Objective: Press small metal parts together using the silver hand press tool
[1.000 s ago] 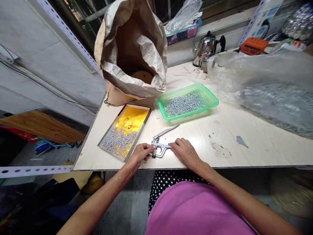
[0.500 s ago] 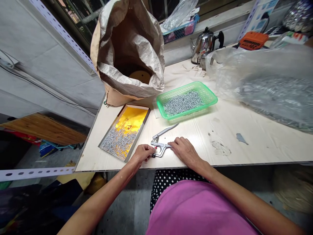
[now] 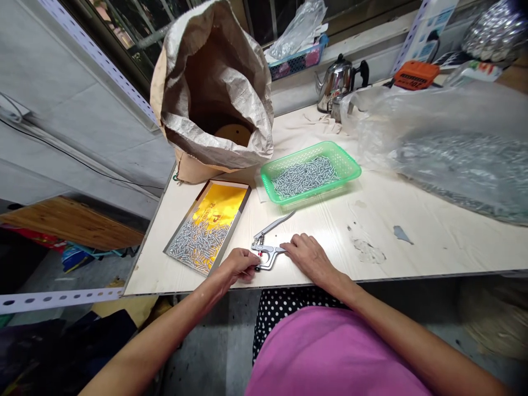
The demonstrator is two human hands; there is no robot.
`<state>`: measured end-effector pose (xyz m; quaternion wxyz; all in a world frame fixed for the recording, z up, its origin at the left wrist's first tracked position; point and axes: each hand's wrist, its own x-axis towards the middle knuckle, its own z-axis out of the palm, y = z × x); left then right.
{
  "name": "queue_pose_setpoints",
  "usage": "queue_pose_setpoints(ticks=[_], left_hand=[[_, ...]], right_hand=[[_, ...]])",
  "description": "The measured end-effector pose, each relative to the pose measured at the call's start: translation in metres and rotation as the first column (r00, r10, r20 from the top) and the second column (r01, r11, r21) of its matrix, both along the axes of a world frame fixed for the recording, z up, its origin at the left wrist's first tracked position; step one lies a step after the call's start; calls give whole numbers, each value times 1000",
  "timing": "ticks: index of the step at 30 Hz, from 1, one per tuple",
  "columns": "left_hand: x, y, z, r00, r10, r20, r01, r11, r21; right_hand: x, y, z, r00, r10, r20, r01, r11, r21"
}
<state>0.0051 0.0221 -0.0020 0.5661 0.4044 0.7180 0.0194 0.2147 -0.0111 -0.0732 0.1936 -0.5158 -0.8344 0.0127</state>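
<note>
A pale surface (image 3: 330,223) beneath a barred window carries everything. Leftmost, beyond the left grip, stands a shallow tray (image 3: 221,246), one end heaped with metal pins (image 3: 198,245); it lies so near the left forearm that a bump could scatter them. The left hand (image 3: 243,265) has thumb and fingers pressed together at the head of the pliers (image 3: 270,249); whether a small piece sits between them I cannot tell. A fumbled pinch there could drop it, and fingertips this close could get nipped if the upper handle, unheld, were squeezed. The pliers lie between both grips. The right hand (image 3: 307,254) curls on the lower handle's end; a loose hold there could let the tool swivel. Beyond the right grip sits a green basket (image 3: 325,151) of similar pins, and farther right slumps a plastic bag (image 3: 454,159).
</note>
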Motion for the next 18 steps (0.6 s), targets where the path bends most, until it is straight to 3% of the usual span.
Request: queue_pose_setpoints(ticks=[5,11,15,18], left_hand=[[1,-2,3,998,56,10,-54,994,-92],[1,-9,4,997,71,3,-70,991,-113],[2,-16,5,998,66,-7,-66,991,-114],[2,-24,6,996,88,5,-87,991,-97]], right_hand=[[1,-1,2,1000,15,12,-15,1000,-27],[11,-2,22,993,115,-41,-120,979,-166],[18,12,29,983,168,-78,-177,974,-140],[18,29,30,974,225,-19,-225,961,-158]])
